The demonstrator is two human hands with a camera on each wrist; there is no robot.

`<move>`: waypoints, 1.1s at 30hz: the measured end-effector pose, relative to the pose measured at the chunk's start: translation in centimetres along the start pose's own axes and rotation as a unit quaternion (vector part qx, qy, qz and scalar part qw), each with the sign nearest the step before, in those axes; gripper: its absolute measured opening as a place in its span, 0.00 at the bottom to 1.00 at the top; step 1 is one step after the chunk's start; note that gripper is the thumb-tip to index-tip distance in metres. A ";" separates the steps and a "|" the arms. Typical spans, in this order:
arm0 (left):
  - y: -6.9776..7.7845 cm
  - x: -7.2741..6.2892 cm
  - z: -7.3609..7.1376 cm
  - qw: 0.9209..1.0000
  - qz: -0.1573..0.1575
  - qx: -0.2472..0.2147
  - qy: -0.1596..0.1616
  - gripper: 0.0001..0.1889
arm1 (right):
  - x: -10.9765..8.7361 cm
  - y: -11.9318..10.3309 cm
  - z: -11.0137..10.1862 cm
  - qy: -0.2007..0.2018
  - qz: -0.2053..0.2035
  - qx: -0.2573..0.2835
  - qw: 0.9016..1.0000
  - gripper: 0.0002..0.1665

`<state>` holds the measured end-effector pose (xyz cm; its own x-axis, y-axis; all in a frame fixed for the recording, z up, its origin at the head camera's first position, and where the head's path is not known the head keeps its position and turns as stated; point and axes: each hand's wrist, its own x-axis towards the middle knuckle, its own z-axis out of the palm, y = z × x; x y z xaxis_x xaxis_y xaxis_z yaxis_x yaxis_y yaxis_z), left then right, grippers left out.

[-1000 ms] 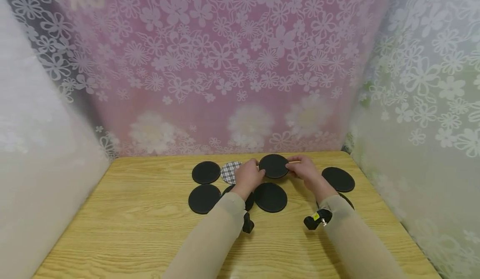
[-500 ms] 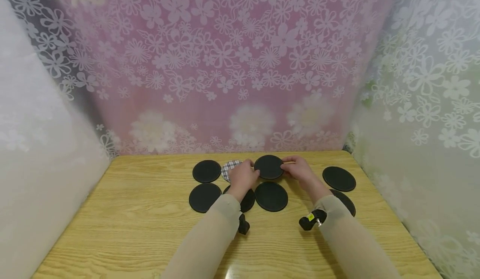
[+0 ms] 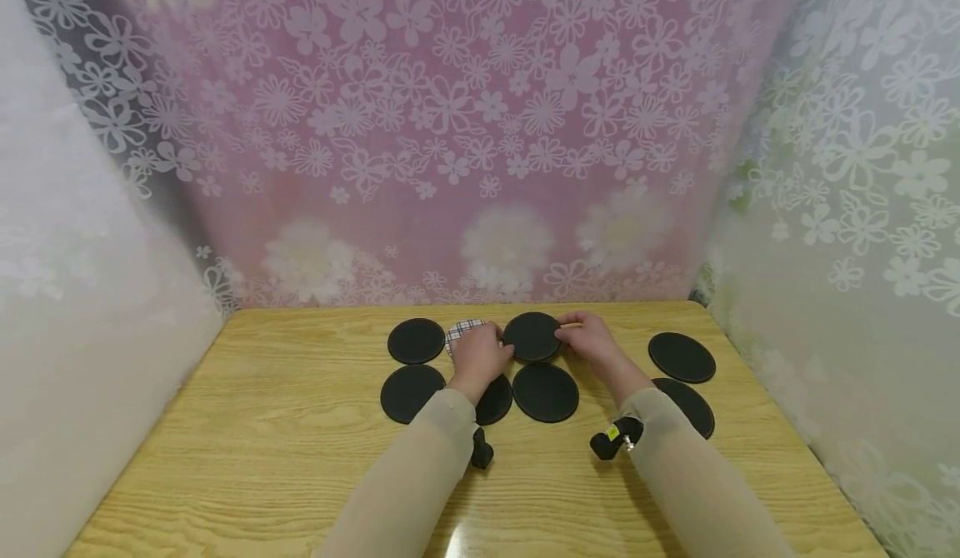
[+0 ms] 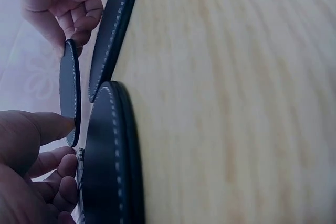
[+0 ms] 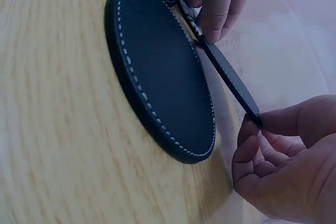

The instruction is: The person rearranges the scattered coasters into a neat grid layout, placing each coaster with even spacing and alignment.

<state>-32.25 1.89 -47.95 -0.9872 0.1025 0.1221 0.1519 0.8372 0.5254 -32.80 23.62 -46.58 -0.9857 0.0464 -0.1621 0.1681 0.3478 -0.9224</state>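
Between both hands is a round black coaster [image 3: 532,336] with pale edge stitching, at the back of the table. My left hand [image 3: 477,356] pinches its left edge; in the left wrist view the thumb [image 4: 56,128] lies on its rim. On the opposite edge, my right hand [image 3: 594,343] holds it between thumb and fingers, the other fingers curled beneath in the right wrist view. A white-and-black checked coaster [image 3: 459,333] lies partly hidden behind my left hand. Just in front of the held one is another black coaster [image 3: 546,393], and a further black coaster [image 3: 495,400] is partly covered by the left forearm.
Two black coasters lie at the left, one behind [image 3: 416,341] and one in front [image 3: 411,394]. On the right are two more, a rear one [image 3: 682,357] and a front one [image 3: 690,408] partly behind the right sleeve. Patterned curtains [image 3: 480,166] enclose the wooden table [image 3: 262,441].
Both hands have moved slightly left with the held coaster, bringing it closer to the checked one and lower behind the front coaster. The right front coaster shows more from behind the sleeve.
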 end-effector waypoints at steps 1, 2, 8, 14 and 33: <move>-0.1 0.1 0.1 1.000 0.000 0.001 0.000 0.14 | 0.1 0.1 0.0 0.001 0.001 -0.001 1.000 0.23; -0.1 0.1 0.2 1.000 0.001 0.003 0.001 0.14 | 0.2 0.1 0.1 0.003 0.002 -0.001 1.000 0.23; -0.1 0.2 0.5 1.000 -0.002 0.022 0.003 0.14 | 0.6 0.5 0.3 0.006 -0.006 -0.026 1.000 0.21; -0.1 0.3 0.7 1.000 -0.008 0.023 -0.001 0.15 | 0.9 1.0 0.7 0.017 -0.035 -0.115 0.993 0.20; 0.1 0.7 0.9 0.999 -0.020 0.034 -0.008 0.16 | 1.5 0.8 1.3 0.010 -0.072 -0.290 0.954 0.27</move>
<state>-32.99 2.51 -48.61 -0.9932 0.0759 0.0883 0.1088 0.8754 0.4709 -34.14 22.73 -48.03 -0.9990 -0.0256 -0.0364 0.0005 0.8114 -0.5845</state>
